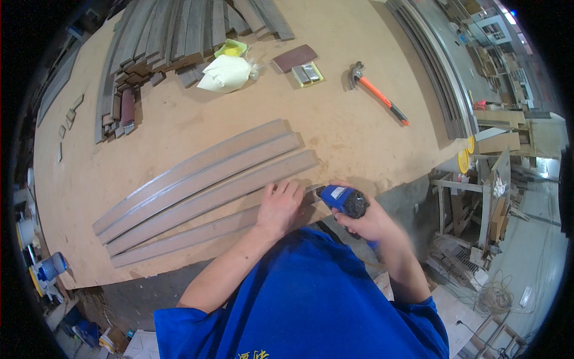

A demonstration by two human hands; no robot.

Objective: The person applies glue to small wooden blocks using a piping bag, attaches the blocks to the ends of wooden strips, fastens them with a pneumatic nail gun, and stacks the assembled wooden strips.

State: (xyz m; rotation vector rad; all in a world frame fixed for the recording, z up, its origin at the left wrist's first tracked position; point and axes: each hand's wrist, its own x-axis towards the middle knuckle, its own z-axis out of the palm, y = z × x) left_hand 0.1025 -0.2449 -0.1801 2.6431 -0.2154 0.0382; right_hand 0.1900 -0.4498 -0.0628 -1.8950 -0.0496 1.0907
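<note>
Four-fingers-down over the nearest of several long, slim wooden strips (185,240), my left hand (280,209) grips it close to its right end. My right hand (372,220) is closed round a blue pistol-grip power tool (342,198) with a dark rounded back. The tool's narrow tip meets or nearly meets the strip's right end; contact is hard to make out. Beyond it lie other brownish strips (221,197) with grey edges, slightly curved in view and fanned apart. Part of the tool's handle is hidden by my fingers.
A hammer (378,94) with an orange handle lies on the tabletop (359,143). Farther back are stacked grey boards (173,33), a white bag (226,74), brown sandpaper (294,58) and a small open box (307,74). Long strips (433,72) line the right edge.
</note>
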